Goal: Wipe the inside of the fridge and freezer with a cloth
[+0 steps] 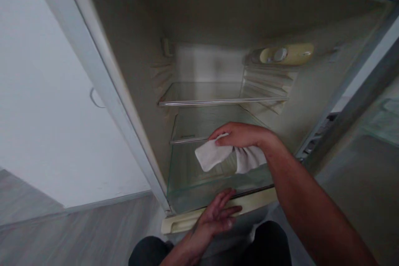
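Inside an open fridge, my right hand [241, 134] is closed on a pale cloth [213, 153], which hangs from the fingers in two flaps. It is at the front edge of a middle glass shelf [187, 124], over the lower glass shelf [183, 174]. My left hand [220, 212] is lower down, palm turned up and fingers apart, holding nothing. It is in front of the cream-coloured bottom edge [258, 200] of the fridge; whether it touches that edge I cannot tell.
Above is another glass shelf [218, 102] with a metal front strip. A yellowish lamp housing [294, 55] juts from the right inner wall. The open door [358, 174] stands at the right, a white panel [62, 112] at the left. My knees are below.
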Tool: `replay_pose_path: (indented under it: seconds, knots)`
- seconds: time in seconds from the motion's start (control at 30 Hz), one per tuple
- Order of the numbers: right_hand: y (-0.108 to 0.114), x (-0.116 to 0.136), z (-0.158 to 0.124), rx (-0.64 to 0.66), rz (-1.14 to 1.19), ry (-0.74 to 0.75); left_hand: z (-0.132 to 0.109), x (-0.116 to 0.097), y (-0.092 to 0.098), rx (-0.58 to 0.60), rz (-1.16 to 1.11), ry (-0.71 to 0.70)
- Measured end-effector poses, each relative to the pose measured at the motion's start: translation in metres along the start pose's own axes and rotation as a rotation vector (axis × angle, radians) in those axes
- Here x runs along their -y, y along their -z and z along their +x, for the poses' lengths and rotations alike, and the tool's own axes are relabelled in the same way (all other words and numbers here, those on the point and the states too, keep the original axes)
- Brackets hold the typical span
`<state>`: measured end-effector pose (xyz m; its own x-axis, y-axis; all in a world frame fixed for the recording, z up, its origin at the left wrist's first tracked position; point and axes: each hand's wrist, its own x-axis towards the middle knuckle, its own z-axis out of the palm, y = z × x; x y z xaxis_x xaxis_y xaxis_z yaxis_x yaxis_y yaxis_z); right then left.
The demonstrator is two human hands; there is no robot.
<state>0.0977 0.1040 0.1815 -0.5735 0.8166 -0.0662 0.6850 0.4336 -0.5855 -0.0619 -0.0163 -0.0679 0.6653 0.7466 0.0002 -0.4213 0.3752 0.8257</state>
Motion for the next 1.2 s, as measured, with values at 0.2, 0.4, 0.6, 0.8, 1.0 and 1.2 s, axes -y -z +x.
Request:
replay_pose_path:
  seconds: [0.2, 0.4, 0.6, 0.8, 1.0, 1.2]
  knots:
    - [-0.048, -0.002, 0.053, 0.515, -0.121, -0.047, -0.005, 0.034, 0.007, 0.077, 0.011, -0.05]
    - [-0.06, -0.037, 0.068, 0.423, -0.253, -0.115, -0.002, 0.038, 0.011, 0.058, 0.11, -0.054]
    - [-0.034, -0.062, 0.014, 0.219, -0.239, 0.001, -0.007, 0.032, 0.005, 0.038, 0.179, -0.079]
    - [-0.023, -0.059, -0.015, 0.231, -0.171, 0.075, -0.012, 0.017, -0.007, -0.012, 0.212, -0.059]
    - [-0.01, -0.057, -0.024, 0.318, 0.024, 0.101, -0.013, 0.015, -0.012, -0.058, 0.216, -0.064]
    - [0.001, -0.05, -0.038, 0.307, 0.1, 0.071, -0.018, 0.015, -0.014, -0.074, 0.221, -0.068]
